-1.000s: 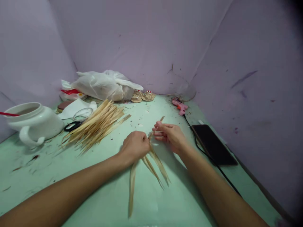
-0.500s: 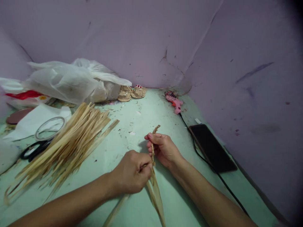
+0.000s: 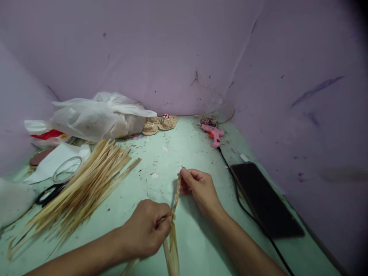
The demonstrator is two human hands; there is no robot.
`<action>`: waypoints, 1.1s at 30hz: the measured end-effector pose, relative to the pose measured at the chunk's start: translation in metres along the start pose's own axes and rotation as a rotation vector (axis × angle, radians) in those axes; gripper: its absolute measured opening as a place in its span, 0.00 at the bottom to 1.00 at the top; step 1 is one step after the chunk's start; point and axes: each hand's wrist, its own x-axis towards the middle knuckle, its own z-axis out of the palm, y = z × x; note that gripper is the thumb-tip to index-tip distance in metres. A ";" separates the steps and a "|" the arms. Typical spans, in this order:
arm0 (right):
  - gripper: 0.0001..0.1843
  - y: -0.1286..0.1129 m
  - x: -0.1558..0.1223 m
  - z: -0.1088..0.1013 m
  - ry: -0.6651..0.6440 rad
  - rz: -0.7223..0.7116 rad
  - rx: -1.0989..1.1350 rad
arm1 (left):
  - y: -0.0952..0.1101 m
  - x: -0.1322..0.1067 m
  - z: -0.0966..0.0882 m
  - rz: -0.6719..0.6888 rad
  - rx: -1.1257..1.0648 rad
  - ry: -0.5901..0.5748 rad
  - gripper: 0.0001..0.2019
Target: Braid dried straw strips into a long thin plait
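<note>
A thin braid of dry plant strips (image 3: pixel 177 193) stretches between my two hands above the green tabletop. My right hand (image 3: pixel 199 188) pinches its upper end between thumb and fingers. Lower down, my left hand (image 3: pixel 148 228) is closed in a fist on a strand at the braid's lower end. Loose flat strips (image 3: pixel 172 255) hang below that point toward the near edge of the view. To the left lies a bundle of the same pale dry strips (image 3: pixel 86 180).
Scissors with black handles (image 3: pixel 48 194), a tape ring (image 3: pixel 67 169) and white paper lie left of the bundle. White plastic bags (image 3: pixel 100 117) and woven round pieces (image 3: pixel 167 122) stand by the back wall. A pink glue gun (image 3: pixel 214 135), its black cord and a dark phone (image 3: pixel 267 199) are at right.
My right hand has slid up to the braid's tip, so more of the braid shows. My left hand has moved down and left. The camera view has tilted upward slightly.
</note>
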 end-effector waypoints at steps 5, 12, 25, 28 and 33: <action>0.15 -0.003 -0.003 0.004 -0.102 0.273 0.180 | 0.000 -0.002 -0.004 0.195 0.262 -0.042 0.08; 0.10 -0.015 -0.015 0.016 -0.175 0.633 0.360 | 0.000 -0.006 -0.003 0.415 0.409 -0.094 0.05; 0.14 -0.012 -0.029 0.010 -0.413 0.357 0.173 | -0.007 0.012 -0.015 -0.150 -0.629 0.118 0.12; 0.11 -0.008 -0.033 0.014 -0.468 0.383 0.075 | -0.006 0.014 -0.015 -0.146 -0.668 0.095 0.11; 0.15 -0.004 -0.031 0.012 -0.430 0.240 -0.140 | -0.005 0.015 -0.016 -0.151 -0.581 0.131 0.10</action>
